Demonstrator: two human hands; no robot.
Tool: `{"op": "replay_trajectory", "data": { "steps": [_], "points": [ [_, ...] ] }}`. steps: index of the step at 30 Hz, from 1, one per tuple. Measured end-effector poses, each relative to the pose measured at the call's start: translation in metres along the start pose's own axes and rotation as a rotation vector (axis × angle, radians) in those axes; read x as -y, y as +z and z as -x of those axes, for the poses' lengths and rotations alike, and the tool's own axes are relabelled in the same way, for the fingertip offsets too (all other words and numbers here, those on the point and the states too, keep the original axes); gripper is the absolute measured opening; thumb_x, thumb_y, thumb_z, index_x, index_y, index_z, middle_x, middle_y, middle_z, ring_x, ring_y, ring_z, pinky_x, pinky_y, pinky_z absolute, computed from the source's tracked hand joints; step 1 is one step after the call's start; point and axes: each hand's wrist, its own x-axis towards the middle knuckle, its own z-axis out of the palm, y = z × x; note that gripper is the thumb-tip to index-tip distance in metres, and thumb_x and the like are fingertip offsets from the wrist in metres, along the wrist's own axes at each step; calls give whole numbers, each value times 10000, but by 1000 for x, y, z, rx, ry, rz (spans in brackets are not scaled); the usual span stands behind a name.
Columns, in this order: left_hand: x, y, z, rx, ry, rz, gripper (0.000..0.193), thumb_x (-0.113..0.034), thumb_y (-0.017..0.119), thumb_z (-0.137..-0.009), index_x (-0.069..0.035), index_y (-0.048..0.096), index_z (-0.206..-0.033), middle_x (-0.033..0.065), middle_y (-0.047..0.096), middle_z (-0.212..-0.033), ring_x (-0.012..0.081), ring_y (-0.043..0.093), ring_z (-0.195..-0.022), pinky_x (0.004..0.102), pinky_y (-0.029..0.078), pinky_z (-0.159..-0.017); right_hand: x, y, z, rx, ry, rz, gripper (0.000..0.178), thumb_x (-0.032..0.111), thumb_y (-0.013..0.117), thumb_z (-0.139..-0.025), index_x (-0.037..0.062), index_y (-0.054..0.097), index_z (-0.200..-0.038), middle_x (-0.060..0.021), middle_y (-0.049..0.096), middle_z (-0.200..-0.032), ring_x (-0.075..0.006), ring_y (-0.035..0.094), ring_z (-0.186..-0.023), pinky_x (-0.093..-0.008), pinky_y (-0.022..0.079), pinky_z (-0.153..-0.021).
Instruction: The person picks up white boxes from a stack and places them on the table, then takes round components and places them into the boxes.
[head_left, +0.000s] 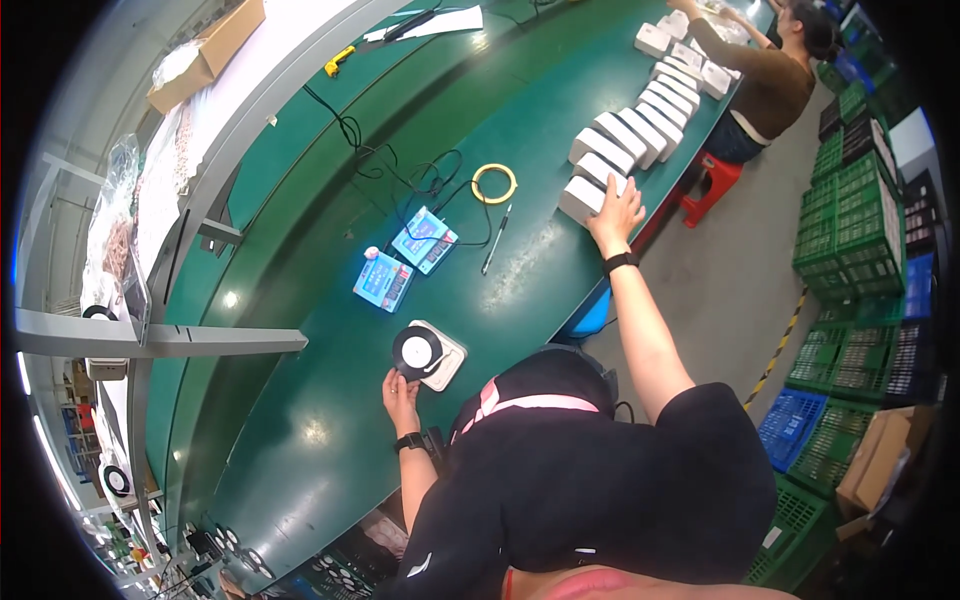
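Observation:
My left hand [402, 398] pinches the near edge of a black disc with a white centre [404, 366], like a small record. The disc overlaps a small cream-coloured record-player-shaped device [450, 368] with a tonearm on its right. My right hand [617, 217] is stretched far forward, fingers spread, against the end of the nearest white box [578, 198]. That box ends a long row of similar white boxes [620, 130] running away along the table's right side. The underside of my right fingers is hidden.
On the green table [530, 345] lie two blue boxes with printed faces [383, 281], a pen [497, 240], a yellow tape roll [494, 184] and black cables [350, 130]. A metal frame bar [230, 342] juts in from the left. A co-worker [765, 85] sits beyond, near stacked green crates [845, 230].

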Motion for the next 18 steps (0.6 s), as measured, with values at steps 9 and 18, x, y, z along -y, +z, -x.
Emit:
{"op": "replay_trajectory", "data": {
  "steps": [9, 18],
  "points": [
    [0, 3, 0, -27, -2, 6, 375, -181, 519, -914, -21, 416, -1237, 51, 541, -1004, 104, 572, -759, 231, 464, -711, 4, 8, 2, -49, -14, -114, 839, 133, 774, -576, 142, 355, -1302, -189, 235, -1357, -452, 275, -1205, -498, 350, -956],
    [-2, 0, -2, -66, -54, -9, 369, -192, 531, -908, -47, 432, -1232, 44, 556, -984, 109, 576, -752, 237, 466, -704, 22, 19, -5, -74, 46, -102, 825, 182, 768, -576, 148, 368, -1297, -192, 250, -1347, -438, 287, -1180, -496, 379, -923]
  ]
}}
